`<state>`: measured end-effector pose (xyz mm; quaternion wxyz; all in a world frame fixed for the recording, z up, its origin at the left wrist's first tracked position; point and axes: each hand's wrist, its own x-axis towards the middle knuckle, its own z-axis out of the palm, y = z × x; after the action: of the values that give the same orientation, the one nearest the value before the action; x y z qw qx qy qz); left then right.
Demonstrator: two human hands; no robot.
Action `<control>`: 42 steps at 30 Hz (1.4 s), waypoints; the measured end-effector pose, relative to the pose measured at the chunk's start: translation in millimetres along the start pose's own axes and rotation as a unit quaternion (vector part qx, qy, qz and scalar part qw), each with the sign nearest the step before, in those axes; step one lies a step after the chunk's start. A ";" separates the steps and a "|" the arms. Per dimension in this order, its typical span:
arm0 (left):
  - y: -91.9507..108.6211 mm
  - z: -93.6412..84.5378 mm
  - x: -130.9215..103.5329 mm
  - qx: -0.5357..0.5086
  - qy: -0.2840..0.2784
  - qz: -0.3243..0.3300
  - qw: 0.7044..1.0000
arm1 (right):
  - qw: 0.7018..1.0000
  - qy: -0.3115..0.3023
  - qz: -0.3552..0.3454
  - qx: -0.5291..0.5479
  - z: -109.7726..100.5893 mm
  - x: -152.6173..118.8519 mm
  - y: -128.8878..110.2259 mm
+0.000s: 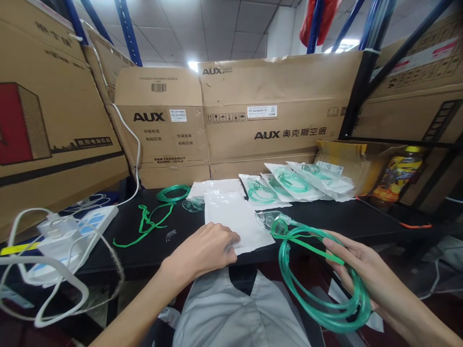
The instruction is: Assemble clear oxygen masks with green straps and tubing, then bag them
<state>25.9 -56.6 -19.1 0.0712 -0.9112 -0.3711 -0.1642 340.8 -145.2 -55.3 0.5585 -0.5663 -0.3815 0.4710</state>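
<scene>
My right hand [356,262] is closed around a coil of green tubing [318,311]. A clear oxygen mask [267,220] hangs at the far end of the coil, its edge over the white pouch, with a green strap [313,248] trailing from it. My left hand [206,246] lies on the near left part of the white pouch [231,212], fingers curled in and thumb at the pouch's near edge. Behind that pouch is another white pouch [217,185]. Left of the pouches, a second clear mask [193,204] lies partly covered, near a green tubing coil [173,193] and a loose green strap [144,229].
Several packed mask pouches [289,183] lie in a row at the back right. A drink bottle [398,173] stands beside an open carton [347,166]. On the left are a power strip [90,224] and tangled white cables. Large cardboard [231,125] walls the back.
</scene>
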 end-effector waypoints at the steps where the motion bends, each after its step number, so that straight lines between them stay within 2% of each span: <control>1: 3.4 2.2 1.7 0.024 -0.009 -0.002 1.000 | 1.000 0.001 -0.001 0.000 1.1 -0.9 0.5; 3: 8.4 7.2 6.7 0.055 -0.031 -0.005 0.998 | 1.000 -0.011 0.006 0.004 4.9 -4.2 1.0; 5: 9.1 11.4 13.2 0.055 -0.026 -0.021 0.998 | 0.999 -0.034 0.019 0.012 11.2 -8.6 0.7; 12: -11.3 8.3 26.7 -0.033 0.001 -0.054 0.998 | 0.994 -0.108 0.020 0.001 35.5 -5.6 5.7; 16: -10.1 6.9 22.0 -0.067 0.015 -0.065 0.995 | 0.996 -0.086 0.015 -0.008 36.8 2.1 12.1; 20: 8.0 13.3 19.6 -0.074 0.038 -0.072 0.994 | 0.999 -0.030 -0.017 -0.023 43.8 -4.2 11.9; 24: 25.4 20.8 21.7 -0.014 0.075 -0.067 0.995 | 0.999 -0.002 -0.049 -0.013 63.0 -12.7 10.9; 28: 26.6 21.6 21.8 -0.007 0.097 -0.069 0.993 | 0.998 -0.024 -0.027 0.045 73.5 -9.0 8.0; 31: 22.2 19.7 20.2 -0.058 0.092 -0.065 0.992 | 0.996 -0.015 0.005 0.086 71.4 -1.0 1.7; 34: 21.3 20.8 20.0 -0.132 0.102 -0.049 0.985 | 0.994 -0.004 0.008 0.113 71.7 6.2 -0.1; 39: 28.4 29.6 23.2 -0.213 0.137 -0.027 0.967 | 0.990 -0.039 -0.029 0.135 93.8 12.5 19.7; 42: 30.5 31.5 24.1 -0.200 0.130 -0.020 0.971 | 0.989 -0.056 -0.084 0.112 109.4 13.6 30.9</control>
<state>71.2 -54.8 -40.4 -0.0678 -0.8702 -0.3367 -0.3532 236.6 -104.9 -80.0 0.6339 -0.4389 -0.4030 0.4930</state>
